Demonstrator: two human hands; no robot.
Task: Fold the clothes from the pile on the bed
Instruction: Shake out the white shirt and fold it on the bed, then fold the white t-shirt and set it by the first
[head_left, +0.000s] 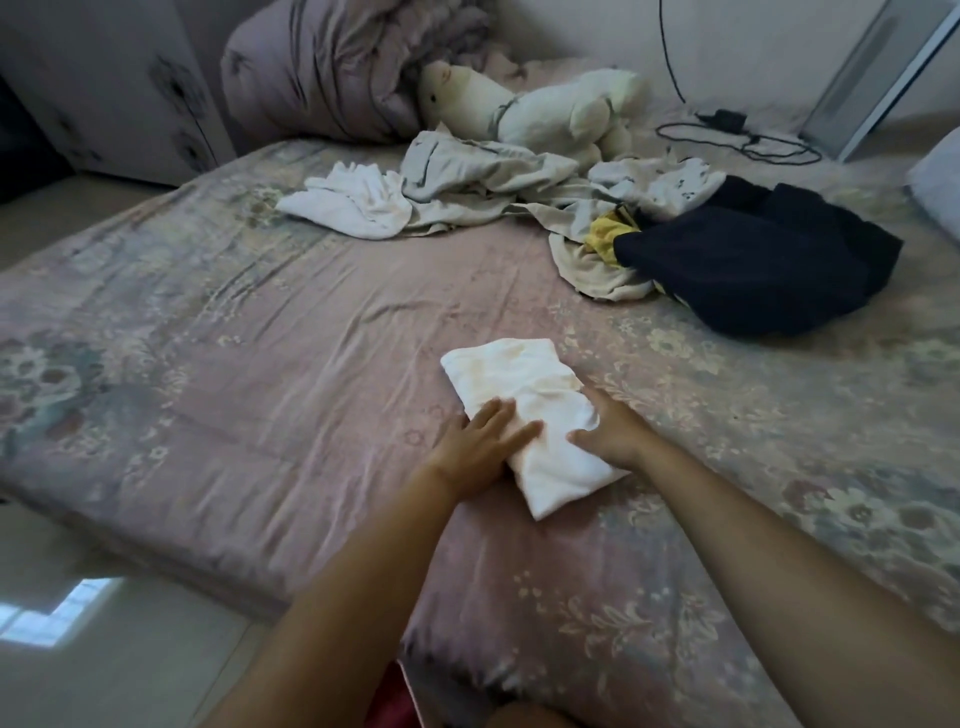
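The right hand (605, 431) has its fingertips tucked under a fold of the white cloth (524, 410) so u can't see them, both arms get cut off at the bottom edge, the bed (260, 364) runs off the left & right sides, & the yellow thing (608, 236) is mostly hidden under the dark clothes (753, 260).

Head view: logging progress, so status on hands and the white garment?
Left hand flat on folded white garment; right hand grips its edge. Unfolded pile waits beyond. Nothing in the way.

The bed (260, 364) carries a folded white cloth (519, 395), a clothes pile (519, 192) and a plush toy (545, 109).
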